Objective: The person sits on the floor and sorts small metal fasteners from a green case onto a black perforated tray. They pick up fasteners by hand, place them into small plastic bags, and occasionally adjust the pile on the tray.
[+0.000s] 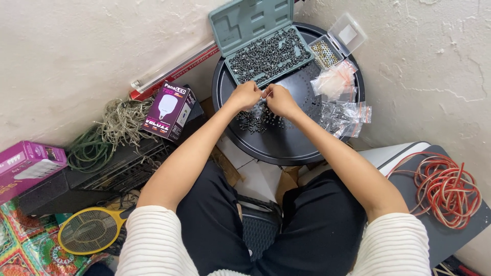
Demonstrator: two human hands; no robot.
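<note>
Hands (263, 97) together, pinching above screw pile (255, 121)

- Our hands, left (245, 95) and right (280, 100), meet over a heap of small screws (258, 121) on the round tabletop (286, 148).
- Behind them an open case (261, 41) holds more screws.
- Plastic bags (343, 105) lie to the right.
- A bulb box (169, 111) sits left, a wire coil (447, 189) right.

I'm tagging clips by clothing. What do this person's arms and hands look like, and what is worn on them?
The left hand and right hand are bare: no gloves or rings visible. Forearms are uncovered; short white sleeves with fine dark stripes end above the elbows.
</note>
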